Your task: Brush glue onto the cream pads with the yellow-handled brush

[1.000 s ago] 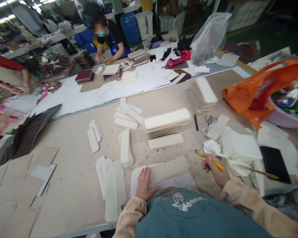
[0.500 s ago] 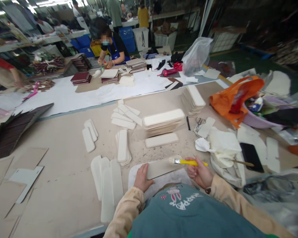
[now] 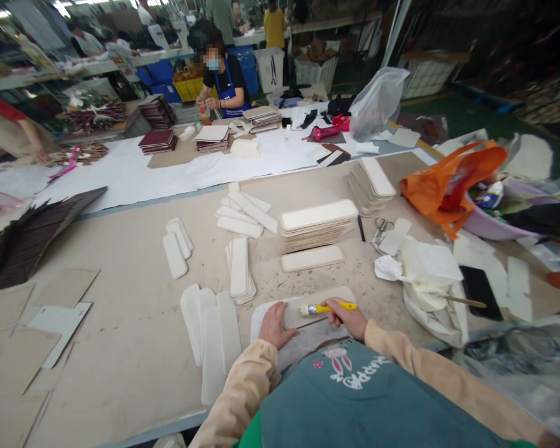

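A long, round-cornered beige strip (image 3: 340,294) lies on a pale backing sheet (image 3: 257,318) right in front of me. My left hand (image 3: 276,326) rests on the strip's left end, thumb apart from the fingers. A flat paintbrush (image 3: 329,307) with a yellow handle is gripped in my right hand (image 3: 350,320), and its pale bristles meet the left part of the strip. Just beyond the strip are a single white-topped strip (image 3: 312,259) and a tall stack of similar strips (image 3: 318,215). Longer cream strips (image 3: 212,342) overlap left of my left hand.
To the right are a crumpled white bag (image 3: 432,274) with a stick across it, a black phone (image 3: 480,292), scissors (image 3: 383,227) and an orange bag (image 3: 443,186). Small strips (image 3: 175,255) lie left. Across the table a co-worker (image 3: 226,81) handles things beside brown stacks.
The paintbrush and my right hand have moved left along the strip, toward my left hand. My left hand stays on the strip's left end. The view has shifted slightly.
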The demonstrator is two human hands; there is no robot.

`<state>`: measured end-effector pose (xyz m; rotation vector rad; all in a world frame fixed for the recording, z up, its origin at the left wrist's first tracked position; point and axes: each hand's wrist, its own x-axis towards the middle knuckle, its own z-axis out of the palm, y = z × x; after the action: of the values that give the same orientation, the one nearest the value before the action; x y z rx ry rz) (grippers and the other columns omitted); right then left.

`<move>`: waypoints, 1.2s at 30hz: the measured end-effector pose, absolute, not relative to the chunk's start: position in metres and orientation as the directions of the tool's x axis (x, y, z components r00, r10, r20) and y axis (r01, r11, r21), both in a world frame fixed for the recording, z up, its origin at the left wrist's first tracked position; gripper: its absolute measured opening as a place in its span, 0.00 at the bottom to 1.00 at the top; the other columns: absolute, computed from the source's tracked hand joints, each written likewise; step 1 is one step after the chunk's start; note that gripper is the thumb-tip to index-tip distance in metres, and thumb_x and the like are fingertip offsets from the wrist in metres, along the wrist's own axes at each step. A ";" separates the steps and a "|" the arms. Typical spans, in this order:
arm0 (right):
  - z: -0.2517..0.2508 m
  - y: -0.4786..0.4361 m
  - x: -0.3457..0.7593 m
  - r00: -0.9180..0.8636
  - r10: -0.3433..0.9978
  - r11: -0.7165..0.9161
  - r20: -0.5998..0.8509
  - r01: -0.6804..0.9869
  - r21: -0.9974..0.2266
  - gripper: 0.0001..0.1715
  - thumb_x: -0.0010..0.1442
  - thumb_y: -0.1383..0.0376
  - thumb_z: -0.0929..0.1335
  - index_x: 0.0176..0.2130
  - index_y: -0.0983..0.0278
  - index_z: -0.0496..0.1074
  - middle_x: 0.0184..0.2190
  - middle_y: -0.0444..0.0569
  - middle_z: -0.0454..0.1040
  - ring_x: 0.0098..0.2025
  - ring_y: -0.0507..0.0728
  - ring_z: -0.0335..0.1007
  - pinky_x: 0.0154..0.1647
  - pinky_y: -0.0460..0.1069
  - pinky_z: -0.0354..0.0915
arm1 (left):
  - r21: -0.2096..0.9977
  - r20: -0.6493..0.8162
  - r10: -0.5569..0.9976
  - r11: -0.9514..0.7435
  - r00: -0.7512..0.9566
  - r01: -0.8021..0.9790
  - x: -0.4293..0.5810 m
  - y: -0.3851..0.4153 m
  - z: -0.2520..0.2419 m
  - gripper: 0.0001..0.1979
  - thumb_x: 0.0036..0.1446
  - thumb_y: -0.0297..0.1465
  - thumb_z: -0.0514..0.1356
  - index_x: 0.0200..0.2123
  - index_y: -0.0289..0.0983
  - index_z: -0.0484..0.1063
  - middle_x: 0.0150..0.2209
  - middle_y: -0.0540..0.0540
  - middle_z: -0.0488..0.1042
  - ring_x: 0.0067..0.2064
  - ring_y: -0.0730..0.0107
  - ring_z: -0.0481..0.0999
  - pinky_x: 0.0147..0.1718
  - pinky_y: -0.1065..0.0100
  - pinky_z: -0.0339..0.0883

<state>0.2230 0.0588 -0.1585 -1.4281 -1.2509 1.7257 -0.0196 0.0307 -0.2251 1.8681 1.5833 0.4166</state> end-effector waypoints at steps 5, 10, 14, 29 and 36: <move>-0.168 0.064 0.191 -0.380 0.842 -0.279 -0.383 0.301 -0.912 0.18 0.60 0.54 0.59 0.36 0.62 0.70 0.18 0.41 0.67 0.18 0.49 0.59 0.21 0.44 0.58 | 0.641 -0.125 0.972 -0.074 0.199 0.764 -0.018 0.030 -0.226 0.37 0.38 0.39 0.65 0.53 0.36 0.59 0.53 0.38 0.63 0.55 0.55 0.62 0.54 0.52 0.58; -0.176 0.065 0.180 -0.366 0.849 -0.223 -0.382 0.406 -0.886 0.15 0.60 0.55 0.59 0.34 0.60 0.69 0.17 0.40 0.68 0.18 0.50 0.61 0.22 0.45 0.59 | 0.622 -0.131 0.971 -0.075 0.198 0.780 -0.018 0.030 -0.225 0.36 0.40 0.40 0.64 0.53 0.34 0.60 0.52 0.38 0.64 0.54 0.56 0.62 0.54 0.53 0.58; -0.175 0.066 0.189 -0.285 0.893 -0.200 -0.349 0.443 -0.874 0.16 0.59 0.55 0.59 0.32 0.60 0.70 0.17 0.40 0.67 0.19 0.51 0.62 0.22 0.45 0.59 | 0.611 -0.148 0.970 -0.065 0.194 0.789 -0.017 0.030 -0.225 0.37 0.39 0.39 0.66 0.53 0.35 0.60 0.53 0.38 0.63 0.55 0.55 0.62 0.54 0.54 0.57; -0.157 0.077 0.290 0.035 0.975 -0.161 -0.219 0.787 -0.595 0.19 0.59 0.56 0.57 0.34 0.60 0.72 0.20 0.43 0.72 0.27 0.55 0.69 0.29 0.48 0.61 | 0.596 -0.138 0.966 -0.097 0.221 0.797 -0.018 0.030 -0.225 0.35 0.40 0.38 0.65 0.53 0.34 0.61 0.54 0.37 0.64 0.55 0.55 0.62 0.55 0.54 0.56; -0.154 0.050 0.277 -0.220 0.975 0.205 -0.014 0.926 -0.317 0.18 0.61 0.60 0.57 0.37 0.62 0.72 0.29 0.50 0.76 0.30 0.55 0.71 0.31 0.47 0.59 | 0.584 -0.144 0.966 -0.094 0.217 0.806 -0.018 0.031 -0.222 0.36 0.38 0.37 0.66 0.52 0.34 0.62 0.53 0.38 0.65 0.55 0.55 0.62 0.55 0.54 0.56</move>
<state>0.2769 0.0504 -0.1537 -1.8299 -2.2840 0.3846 -0.0183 0.0315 -0.2220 1.9429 1.6315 0.3744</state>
